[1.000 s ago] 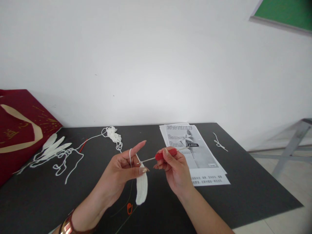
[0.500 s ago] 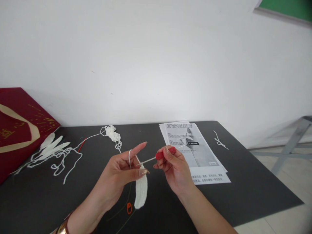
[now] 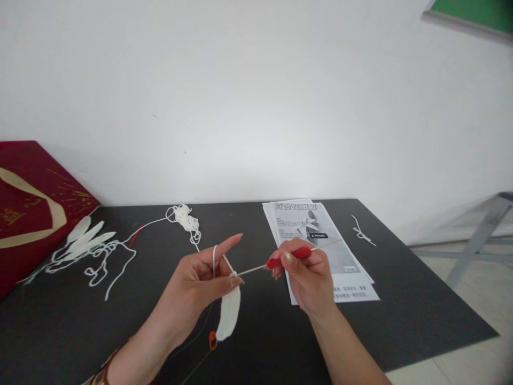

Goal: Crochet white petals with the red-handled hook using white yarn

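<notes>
Between the thumb and fingers of my left hand (image 3: 200, 283) is the top of a white crocheted strip (image 3: 230, 313), which hangs down over the table. White yarn (image 3: 214, 262) loops around my raised left index finger and runs to the strip's top edge. My right hand (image 3: 308, 275) grips the red handle of a crochet hook (image 3: 288, 258); its thin shaft reaches left to the stitches by my left thumb. The hook's tip is hidden there. An orange stitch marker (image 3: 212, 340) is beside the strip's lower end, with a thin wire or thread close by.
A loose heap of white yarn (image 3: 183, 218) lies behind my left hand. Several white petal-shaped pieces (image 3: 86, 238) with trailing ends lie near a dark red bag (image 3: 28, 214). Printed sheets (image 3: 332, 256) are at right, and a short knotted yarn piece (image 3: 362, 233) lies beyond them.
My right hand has moved right with the crochet hook, drawing its shaft away from my left hand. The strip's lower end has swung slightly left, against the orange marker.
</notes>
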`<action>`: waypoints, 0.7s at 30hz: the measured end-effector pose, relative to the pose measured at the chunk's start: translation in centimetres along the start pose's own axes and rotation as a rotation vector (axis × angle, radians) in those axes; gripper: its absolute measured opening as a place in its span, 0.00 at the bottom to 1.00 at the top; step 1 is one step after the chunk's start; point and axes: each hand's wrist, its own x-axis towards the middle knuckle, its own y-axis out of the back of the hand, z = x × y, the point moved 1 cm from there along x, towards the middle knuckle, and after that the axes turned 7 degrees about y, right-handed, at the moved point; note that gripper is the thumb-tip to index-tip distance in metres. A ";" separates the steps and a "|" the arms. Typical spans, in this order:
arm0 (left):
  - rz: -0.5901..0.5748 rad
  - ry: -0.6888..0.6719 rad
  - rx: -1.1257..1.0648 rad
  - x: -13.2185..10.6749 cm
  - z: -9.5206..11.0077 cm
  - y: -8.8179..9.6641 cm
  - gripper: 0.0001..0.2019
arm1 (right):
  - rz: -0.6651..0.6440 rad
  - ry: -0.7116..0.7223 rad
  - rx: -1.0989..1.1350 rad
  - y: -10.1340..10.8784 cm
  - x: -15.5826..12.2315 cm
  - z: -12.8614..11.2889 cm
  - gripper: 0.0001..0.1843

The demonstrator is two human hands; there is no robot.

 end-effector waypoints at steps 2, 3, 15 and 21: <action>0.016 -0.011 0.027 0.0 0.0 0.0 0.22 | -0.038 0.084 -0.055 0.1 -0.3 -0.1 0.05; 0.026 -0.017 0.040 0.0 0.0 0.0 0.22 | -0.053 0.120 -0.089 0.2 -0.4 -0.2 0.05; 0.191 -0.132 0.239 0.4 0.0 -0.3 0.28 | -0.328 0.633 -0.638 -1.3 -1.3 -1.7 0.12; 0.237 -0.158 0.217 0.7 -0.5 -0.4 0.33 | -0.555 0.876 -0.813 -1.5 -2.0 -0.3 0.14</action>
